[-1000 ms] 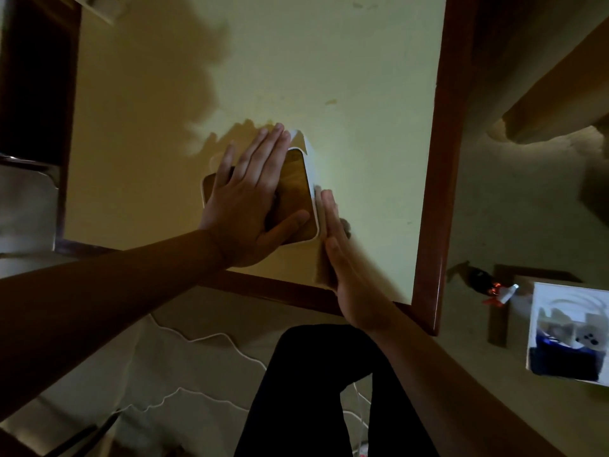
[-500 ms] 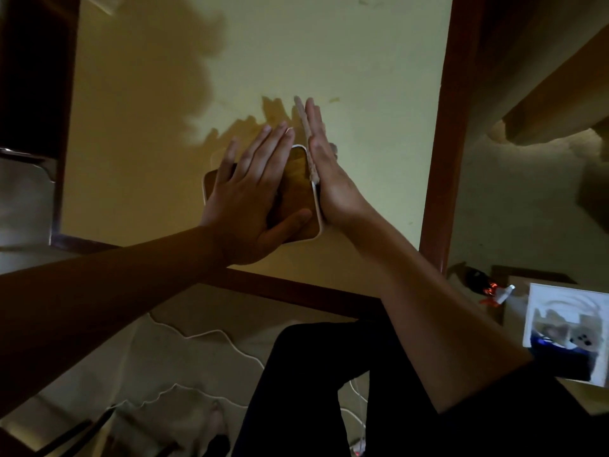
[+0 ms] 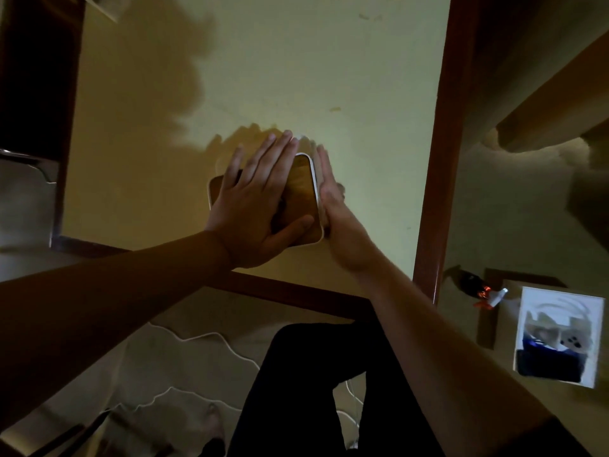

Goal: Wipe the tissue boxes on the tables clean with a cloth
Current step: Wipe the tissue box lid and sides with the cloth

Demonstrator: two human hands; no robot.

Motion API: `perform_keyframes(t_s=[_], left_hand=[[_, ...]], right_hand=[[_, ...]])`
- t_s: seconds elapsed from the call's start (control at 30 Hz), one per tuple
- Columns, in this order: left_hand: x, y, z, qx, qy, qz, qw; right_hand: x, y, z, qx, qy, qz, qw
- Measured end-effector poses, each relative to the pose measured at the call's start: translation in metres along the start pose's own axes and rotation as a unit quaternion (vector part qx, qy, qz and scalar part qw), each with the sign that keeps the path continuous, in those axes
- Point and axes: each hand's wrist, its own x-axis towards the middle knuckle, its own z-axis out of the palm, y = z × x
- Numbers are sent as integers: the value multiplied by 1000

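We look down on a pale yellow worktop (image 3: pixel 296 67) framed by a dark red-brown wooden rim, its near edge running under our forearms and its right edge rising beside our right arm. Most of its far half is bare, half in shadow at the left. Beyond the right edge lies the floor (image 3: pixel 514 206), with a white box (image 3: pixel 557 338) on it well apart from the worktop. Below the near edge we see dark trousers (image 3: pixel 313 390) and white cables (image 3: pixel 197 338).

The tissue box (image 3: pixel 301 189), wood-topped with a white rim, sits near the near edge, closer to the right edge than the left. Our left hand (image 3: pixel 253 206) lies flat on its top, fingers straight and spread. Our right hand (image 3: pixel 333 209) presses flat against its right side, fingers straight; a sliver of pale cloth (image 3: pixel 304 141) shows beyond the fingertips, blurred.
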Motion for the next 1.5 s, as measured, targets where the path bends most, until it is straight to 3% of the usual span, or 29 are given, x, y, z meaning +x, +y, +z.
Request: perform_keyframes(t_s=[0.17, 0.33, 0.47, 0.6, 0.73, 0.8, 0.9, 1.03, 1.13, 1.27, 1.43, 1.5], left_hand=[[-1, 0, -1, 3, 4, -1, 1000], [0, 1, -2, 5, -10, -14, 1000], [0, 0, -1, 10, -3, -12, 1000], [-1, -1, -3, -16, 4, -8, 1000], [-5, -3, -4, -24, 7, 8, 1000], [-6, -2, -5, -28, 2, 11, 1000], [-6, -1, -8, -42, -29, -2, 999], [-7, -1, -17, -53, -72, 6, 996], [-7, -3, -20, -56, -86, 2, 995], [-5, -13, -23, -73, -127, 31, 989], [-5, -35, -31, -4, -201, 152, 968], [-6, -45, -40, 48, -227, 219, 948]], right_hand=[[55, -33, -15, -30, 5, 12, 999], [10, -17, 0, -62, 34, 10, 997], [-37, -3, 12, 91, 7, 61, 994], [-58, -8, 19, 127, 10, 75, 989], [-62, -20, 29, 256, 77, 117, 957], [-67, -30, 34, 263, 157, 133, 942], [-68, -50, 35, 154, 285, 195, 926], [-60, -66, 18, -49, 319, 240, 915], [-59, -84, 2, -230, 336, 166, 898], [-66, -99, -15, -383, 381, 77, 838], [-74, -96, -2, -523, 419, 17, 742], [-77, -78, 11, -540, 374, 51, 752]])
